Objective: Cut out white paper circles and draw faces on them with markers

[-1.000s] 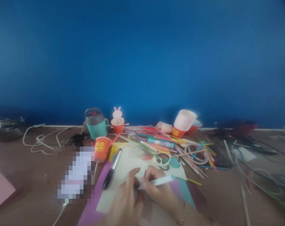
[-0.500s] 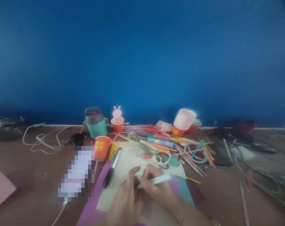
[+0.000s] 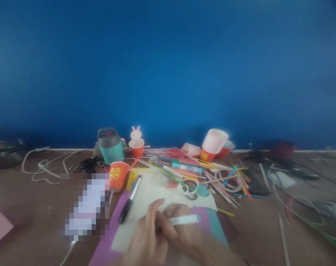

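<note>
My right hand is closed round a marker-like white tube with a teal end, which points to the right. Its other end is hidden between the hands. My left hand meets the right one, with the index finger raised and the thumb curled in; what lies in its grip is hidden. Both are over a white paper sheet on purple paper. To the left of the hands lies a black and silver marker. White-handled scissors rest just beyond.
An orange paper cup stands left of the paper, near a blurred phone. Behind are a teal flask, a cup with a bunny cutout and stacked cups. Coloured strips spread across the back; cables lie right.
My hands have drawn closer together, and the tube has tilted to nearly level and slid slightly down and left. The whole view has shifted a little.
</note>
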`<state>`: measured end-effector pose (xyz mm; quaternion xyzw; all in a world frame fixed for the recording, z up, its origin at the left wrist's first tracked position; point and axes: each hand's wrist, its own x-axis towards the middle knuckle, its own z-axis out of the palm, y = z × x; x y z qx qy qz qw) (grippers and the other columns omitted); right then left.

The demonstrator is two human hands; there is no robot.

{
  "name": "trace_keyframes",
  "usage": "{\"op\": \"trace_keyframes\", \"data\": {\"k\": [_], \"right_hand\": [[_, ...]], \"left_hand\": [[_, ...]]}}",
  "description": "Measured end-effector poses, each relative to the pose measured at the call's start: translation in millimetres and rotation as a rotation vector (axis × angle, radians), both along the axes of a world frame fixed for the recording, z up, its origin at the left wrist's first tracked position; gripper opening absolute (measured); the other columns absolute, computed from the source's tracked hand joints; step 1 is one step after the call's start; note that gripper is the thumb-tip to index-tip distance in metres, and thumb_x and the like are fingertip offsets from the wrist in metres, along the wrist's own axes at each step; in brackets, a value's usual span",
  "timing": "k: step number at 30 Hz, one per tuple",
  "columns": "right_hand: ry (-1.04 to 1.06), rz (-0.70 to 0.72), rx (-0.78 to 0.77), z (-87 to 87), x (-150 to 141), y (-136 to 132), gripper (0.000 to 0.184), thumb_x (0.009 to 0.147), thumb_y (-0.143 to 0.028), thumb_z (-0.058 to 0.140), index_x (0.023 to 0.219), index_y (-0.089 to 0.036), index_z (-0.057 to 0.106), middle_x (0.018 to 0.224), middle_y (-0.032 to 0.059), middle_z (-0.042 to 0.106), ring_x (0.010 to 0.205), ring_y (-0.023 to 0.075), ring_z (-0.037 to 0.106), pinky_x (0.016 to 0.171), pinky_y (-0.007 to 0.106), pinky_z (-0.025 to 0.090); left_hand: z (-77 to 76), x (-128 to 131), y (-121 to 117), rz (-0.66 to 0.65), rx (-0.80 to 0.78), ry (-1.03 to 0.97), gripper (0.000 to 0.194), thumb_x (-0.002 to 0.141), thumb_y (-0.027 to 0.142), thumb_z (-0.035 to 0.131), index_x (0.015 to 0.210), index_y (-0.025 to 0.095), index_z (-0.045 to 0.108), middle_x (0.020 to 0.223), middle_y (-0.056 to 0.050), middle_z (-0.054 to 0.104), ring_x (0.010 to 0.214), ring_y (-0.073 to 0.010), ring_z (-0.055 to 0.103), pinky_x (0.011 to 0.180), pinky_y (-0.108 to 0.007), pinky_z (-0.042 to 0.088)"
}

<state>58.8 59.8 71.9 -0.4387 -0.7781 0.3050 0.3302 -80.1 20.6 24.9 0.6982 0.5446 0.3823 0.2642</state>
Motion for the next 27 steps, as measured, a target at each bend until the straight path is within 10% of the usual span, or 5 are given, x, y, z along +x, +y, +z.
{"op": "trace_keyframes", "data": {"k": [7, 14, 27], "right_hand": [[0.062, 0.043, -0.128, -7.9, 1, 0, 0.035, 0.086, -0.032, 0.046, 0.054, -0.02, 0.048, 0.048, -0.0029, 0.048, 0.045, 0.011, 0.046, 0.046, 0.022, 0.035], [0.525, -0.365, 0.055, -19.2, 10, 6, 0.034, 0.095, -0.041, 0.03, 0.075, -0.021, 0.047, 0.061, -0.0034, 0.043, 0.055, 0.0131, 0.042, 0.052, 0.024, 0.036], [0.302, -0.235, 0.02, -16.7, 5, -8, 0.039, 0.098, -0.042, 0.023, 0.07, -0.024, 0.043, 0.065, 0.0009, 0.049, 0.063, 0.0165, 0.051, 0.066, 0.028, 0.046]], "left_hand": [[9.4, -7, 13, -0.234, 0.072, -0.051, 0.028, 0.084, 0.016, 0.046, 0.112, 0.022, 0.049, 0.1, -0.008, 0.067, 0.089, -0.0189, 0.064, 0.074, -0.027, 0.052], [15.1, -4, 20, -0.287, 0.176, 0.09, 0.018, 0.09, 0.017, 0.038, 0.103, 0.021, 0.05, 0.08, -0.004, 0.065, 0.074, -0.0175, 0.063, 0.066, -0.026, 0.048], [-6.8, -1, 11, -0.246, 0.015, 0.207, 0.027, 0.094, 0.032, 0.026, 0.093, 0.022, 0.051, 0.057, -0.002, 0.063, 0.049, -0.018, 0.063, 0.043, -0.024, 0.035]]}}
